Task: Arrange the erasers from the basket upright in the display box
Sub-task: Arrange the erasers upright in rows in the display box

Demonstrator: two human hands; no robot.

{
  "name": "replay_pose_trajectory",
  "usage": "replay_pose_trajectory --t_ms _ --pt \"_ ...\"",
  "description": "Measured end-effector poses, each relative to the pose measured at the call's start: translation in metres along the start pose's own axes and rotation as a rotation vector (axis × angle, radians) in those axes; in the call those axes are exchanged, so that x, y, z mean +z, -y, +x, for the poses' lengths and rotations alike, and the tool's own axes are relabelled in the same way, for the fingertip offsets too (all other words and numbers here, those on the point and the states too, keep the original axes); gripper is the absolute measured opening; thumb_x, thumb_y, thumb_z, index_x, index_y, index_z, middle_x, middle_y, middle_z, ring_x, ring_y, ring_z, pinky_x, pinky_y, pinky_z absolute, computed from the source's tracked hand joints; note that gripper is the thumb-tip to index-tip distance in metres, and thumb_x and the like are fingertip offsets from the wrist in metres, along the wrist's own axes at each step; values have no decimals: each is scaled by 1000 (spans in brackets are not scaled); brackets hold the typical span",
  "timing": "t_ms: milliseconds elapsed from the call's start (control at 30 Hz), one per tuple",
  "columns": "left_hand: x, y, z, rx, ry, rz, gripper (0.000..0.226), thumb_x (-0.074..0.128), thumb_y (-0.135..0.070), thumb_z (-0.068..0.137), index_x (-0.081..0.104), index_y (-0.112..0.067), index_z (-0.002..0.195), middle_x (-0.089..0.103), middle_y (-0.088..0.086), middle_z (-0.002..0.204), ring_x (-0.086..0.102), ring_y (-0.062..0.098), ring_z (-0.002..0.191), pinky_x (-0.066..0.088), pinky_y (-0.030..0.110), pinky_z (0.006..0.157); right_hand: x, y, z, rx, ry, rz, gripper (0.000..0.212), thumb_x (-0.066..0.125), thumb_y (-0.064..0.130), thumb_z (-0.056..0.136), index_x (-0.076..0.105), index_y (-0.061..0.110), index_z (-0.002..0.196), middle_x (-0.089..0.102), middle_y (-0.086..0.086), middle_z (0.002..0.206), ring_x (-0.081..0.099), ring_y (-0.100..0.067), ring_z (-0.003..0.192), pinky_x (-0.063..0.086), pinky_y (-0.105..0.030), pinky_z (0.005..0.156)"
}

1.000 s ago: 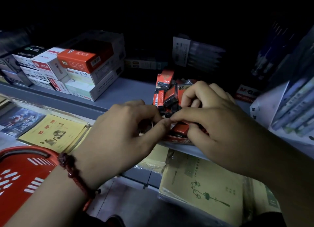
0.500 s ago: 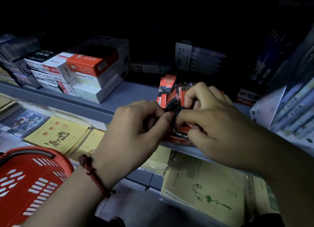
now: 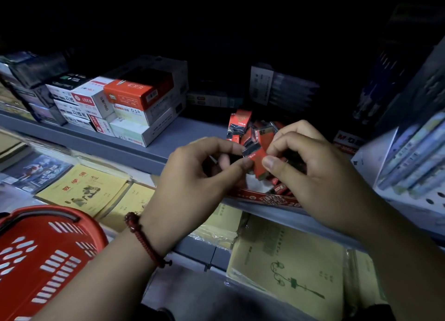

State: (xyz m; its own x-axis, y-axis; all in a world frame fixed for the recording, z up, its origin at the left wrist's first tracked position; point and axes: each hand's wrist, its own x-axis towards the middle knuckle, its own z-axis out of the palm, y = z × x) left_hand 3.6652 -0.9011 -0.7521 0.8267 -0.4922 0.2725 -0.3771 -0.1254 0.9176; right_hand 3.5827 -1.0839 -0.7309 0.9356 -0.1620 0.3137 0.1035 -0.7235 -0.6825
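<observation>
Left hand (image 3: 192,176) and right hand (image 3: 313,174) pinch one red eraser (image 3: 258,162) above the display box (image 3: 265,198).
More erasers (image 3: 239,123) inside, jumbled, mostly hidden by the hands; red basket (image 3: 48,255) cut off.

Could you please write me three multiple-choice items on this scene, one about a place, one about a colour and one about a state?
1. Where is the red plastic slotted basket?
A. In the lower left of the view
B. On top of the stacked boxes
C. Behind the display box

2. What colour is the beaded bracelet on the left wrist?
A. Blue
B. Dark red
C. White

3. How is the red-and-black wrapped eraser held?
A. Lying loose in the basket
B. Lying flat on a yellow notebook
C. Pinched between the left hand and the right hand

Answers: A, the basket fills the lower left corner; B, the beads look dark red; C, fingertips of both hands meet on the eraser.
</observation>
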Motion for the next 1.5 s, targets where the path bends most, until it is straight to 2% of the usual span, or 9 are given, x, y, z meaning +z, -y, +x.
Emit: replay_pose_trajectory --t_ms 133,233,300,433,533,767,1000,1333,1500 --pt "3 -4 0 13 -41 -3 4 78 -27 89 78 -28 93 68 -13 66 54 13 51 47 26 52 4 -3 0 -12 -12 -77 13 64 35 92 61 28 82 52 13 103 54 -10 104 44 -31 88" --pt "4 -8 0 -28 -37 -78 11 79 -27 86 78 -25 97 76 -3 79 66 43 71 58 48 65 4 -4 0 -24 -15 -98 20 58 47 88 62 30 78 51 14 104 54 -10 103 45 -33 88" --pt "2 -8 0 -53 -41 -125 18 79 -28 83 77 -24 100 78 3 83 68 46 78 59 53 69 5 -3 0 -24 -8 -106 27 53 52 91 64 30 79 51 14 105 54 -10 103 46 -35 88" --pt "-3 -4 2 -24 1 39 10 84 -26 82 80 -26 92 77 -9 78 71 22 67 62 37 68 4 -2 0 -18 -5 -142 17 58 46 88 65 32 92 48 16 106 51 -9 106 48 -40 88" --pt "-6 -3 1 -19 53 141 8 84 -30 82 80 -29 90 75 -16 73 62 0 59 48 15 58 4 0 -2 -30 23 -179 21 60 47 85 64 36 103 47 15 109 48 -11 111 47 -41 92" --pt "-8 -5 -1 106 83 369 14 69 -27 92 79 -31 101 56 -10 93 59 6 75 39 9 66 4 2 -1 -27 15 -151 13 64 43 82 66 34 91 47 12 106 48 -11 109 46 -41 93" --pt "-19 -6 -3 126 141 492 22 57 -34 87 78 -33 89 66 -8 84 63 8 74 51 36 66 3 -2 2 -58 25 -191 10 73 39 80 69 30 78 45 9 103 47 -13 103 42 -29 89" --pt "-6 1 -3 103 119 399 6 68 -39 95 73 -36 98 63 -6 74 56 7 68 37 20 62 -2 4 4 14 99 -221 18 73 21 76 68 34 88 44 13 106 42 -9 107 38 -18 89" --pt "-4 2 -1 96 116 351 5 68 -34 96 72 -32 93 60 -1 67 52 7 62 39 25 60 0 14 9 67 140 -302 25 76 20 74 61 35 88 40 11 104 39 -13 104 44 -31 88"
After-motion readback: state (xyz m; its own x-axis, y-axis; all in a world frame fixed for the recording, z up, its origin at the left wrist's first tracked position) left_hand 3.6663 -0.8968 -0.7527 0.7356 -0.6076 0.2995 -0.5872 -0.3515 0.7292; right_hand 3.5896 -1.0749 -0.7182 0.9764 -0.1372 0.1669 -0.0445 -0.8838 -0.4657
